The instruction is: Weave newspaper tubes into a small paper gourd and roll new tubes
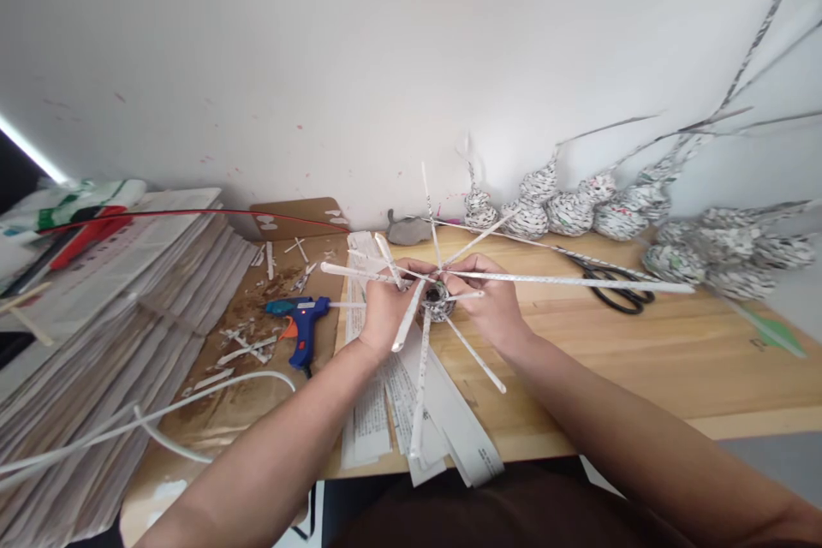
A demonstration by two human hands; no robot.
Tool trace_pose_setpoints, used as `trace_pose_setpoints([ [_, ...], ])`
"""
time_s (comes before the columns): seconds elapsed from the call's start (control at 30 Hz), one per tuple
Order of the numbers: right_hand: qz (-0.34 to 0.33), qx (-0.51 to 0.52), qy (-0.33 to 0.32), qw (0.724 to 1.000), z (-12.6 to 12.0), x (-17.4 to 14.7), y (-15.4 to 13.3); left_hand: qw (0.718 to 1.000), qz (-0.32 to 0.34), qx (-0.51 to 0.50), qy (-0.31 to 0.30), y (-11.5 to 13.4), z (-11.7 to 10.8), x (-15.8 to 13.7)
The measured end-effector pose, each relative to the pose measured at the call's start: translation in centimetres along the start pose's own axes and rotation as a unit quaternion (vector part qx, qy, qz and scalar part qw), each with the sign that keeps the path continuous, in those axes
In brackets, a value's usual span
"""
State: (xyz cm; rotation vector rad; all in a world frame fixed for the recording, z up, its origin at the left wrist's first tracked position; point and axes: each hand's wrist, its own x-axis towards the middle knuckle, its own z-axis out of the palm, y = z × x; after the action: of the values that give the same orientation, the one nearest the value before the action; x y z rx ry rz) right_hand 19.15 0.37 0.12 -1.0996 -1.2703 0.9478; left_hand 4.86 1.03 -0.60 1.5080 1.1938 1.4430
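Centrally, paper weave [443,309], btwn L fingers [406,300] & R fingers [476,263], both pinching it

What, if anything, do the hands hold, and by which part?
The left hand and right hand hold a woven paper piece at its round middle, where paper sticks spread.

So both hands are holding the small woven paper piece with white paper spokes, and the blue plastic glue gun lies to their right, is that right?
Not quite: the head view shows the blue plastic glue gun lying to the left. The left hand and right hand are indeed holding the small woven paper piece with white paper spokes.
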Motion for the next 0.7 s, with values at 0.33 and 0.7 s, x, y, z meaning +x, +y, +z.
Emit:
trace_pose_setpoints([
  [0.33, -0.013, 0.047, -0.017, 0.999, 0.1, 0.1, 0.8, 0.997, -0.080, -0.016, -0.004, 1.6, -0.5, 0.3],
  [0.7, -0.032, 0.033, -0.009, 0.999, 0.4, -0.4, 0.9, 0.994, -0.077, -0.075, 0.005, 0.1, -0.4, 0.4],
])
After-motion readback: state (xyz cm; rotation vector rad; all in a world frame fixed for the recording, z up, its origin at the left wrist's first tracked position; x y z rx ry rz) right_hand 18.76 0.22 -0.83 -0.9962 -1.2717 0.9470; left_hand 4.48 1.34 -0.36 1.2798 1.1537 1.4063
